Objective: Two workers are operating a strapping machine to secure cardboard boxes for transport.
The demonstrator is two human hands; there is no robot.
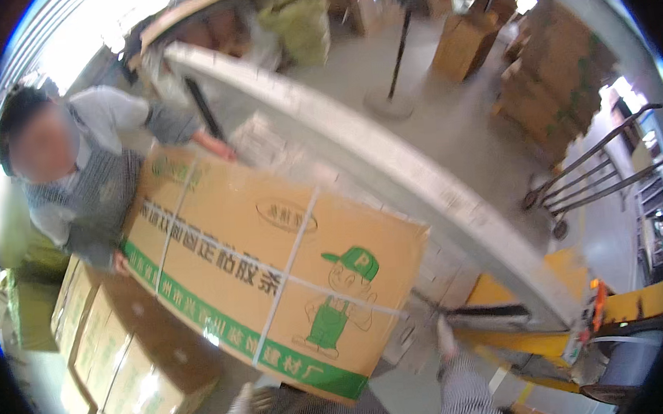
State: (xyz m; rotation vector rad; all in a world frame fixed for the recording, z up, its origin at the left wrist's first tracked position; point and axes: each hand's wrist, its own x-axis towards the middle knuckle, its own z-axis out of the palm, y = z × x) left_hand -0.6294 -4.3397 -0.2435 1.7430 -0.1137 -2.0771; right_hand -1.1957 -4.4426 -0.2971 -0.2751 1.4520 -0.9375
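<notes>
A large cardboard carton [273, 241] with white straps, a green band and a cartoon figure is tilted in front of me. A co-worker [79, 177] grips its far left end with both hands. My left hand [254, 401], pale and perhaps gloved, is just below the carton's near edge. Its fingers are stretched out, and I cannot tell whether they touch the carton. My right hand [446, 338], blurred, reaches up beside the right end of the carton, apart from it. Its fingers look extended with nothing visible in them.
Stacked cartons [136, 363] stand at lower left. A long pale beam [358, 145] curves behind the carton toward a yellow frame [522, 339] at right. A hand truck [595, 168], a stand with a round base [390, 103] and more brown boxes [466, 45] are farther back.
</notes>
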